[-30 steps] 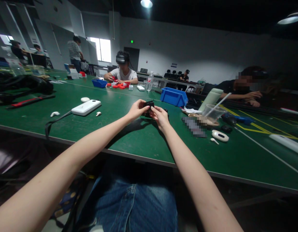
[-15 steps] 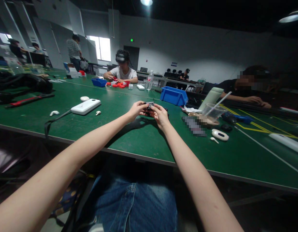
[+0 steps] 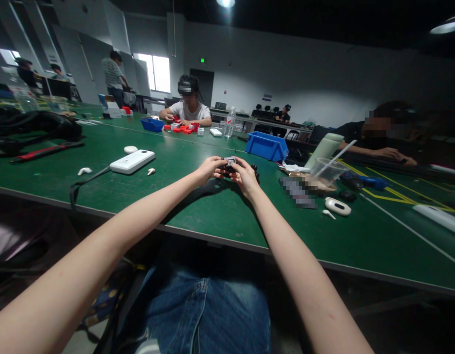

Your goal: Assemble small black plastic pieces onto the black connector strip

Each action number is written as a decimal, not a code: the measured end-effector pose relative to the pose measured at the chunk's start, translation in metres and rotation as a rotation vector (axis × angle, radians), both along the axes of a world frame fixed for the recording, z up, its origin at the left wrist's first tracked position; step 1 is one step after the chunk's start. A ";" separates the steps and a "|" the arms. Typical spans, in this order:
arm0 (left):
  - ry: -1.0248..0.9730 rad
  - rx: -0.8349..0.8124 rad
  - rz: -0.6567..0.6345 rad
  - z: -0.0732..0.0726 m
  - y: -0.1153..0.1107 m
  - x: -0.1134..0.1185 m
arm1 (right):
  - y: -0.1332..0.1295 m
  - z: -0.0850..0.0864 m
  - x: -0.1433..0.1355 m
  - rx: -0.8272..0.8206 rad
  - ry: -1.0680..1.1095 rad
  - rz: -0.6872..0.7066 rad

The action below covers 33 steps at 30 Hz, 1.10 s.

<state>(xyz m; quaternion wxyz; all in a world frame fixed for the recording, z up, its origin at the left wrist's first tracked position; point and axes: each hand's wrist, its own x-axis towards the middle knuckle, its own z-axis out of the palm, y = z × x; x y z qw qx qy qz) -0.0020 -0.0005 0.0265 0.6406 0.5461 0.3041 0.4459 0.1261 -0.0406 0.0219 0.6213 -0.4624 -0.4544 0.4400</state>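
Note:
Both hands meet over the green table, gripping one small black piece with a grey-and-white patterned face. My left hand pinches its left side, fingers closed. On the right side, my right hand is closed on the same piece, thumb near the patterned face. Fingers cover much of it, so its exact kind cannot be made out. More black parts show just behind my right hand; whether they join the held piece is unclear.
A blue bin stands beyond my right hand. To the right are a green tumbler, a plastic cup and an earbud case. A white power bank lies left. Across the table a person handles red and white blocks.
The patterned face of the held piece is tilted slightly differently between my fingers. My hands stay in nearly the same place, and the whole view has shifted a little.

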 end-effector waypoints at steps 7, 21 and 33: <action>-0.007 -0.021 -0.007 0.001 -0.002 0.001 | 0.002 -0.002 0.000 0.004 0.039 -0.029; -0.016 0.023 -0.006 0.001 -0.005 0.001 | 0.005 -0.004 0.003 -0.033 0.030 -0.095; 0.052 0.078 -0.029 -0.004 0.001 -0.001 | 0.006 -0.006 0.003 -0.075 0.000 -0.130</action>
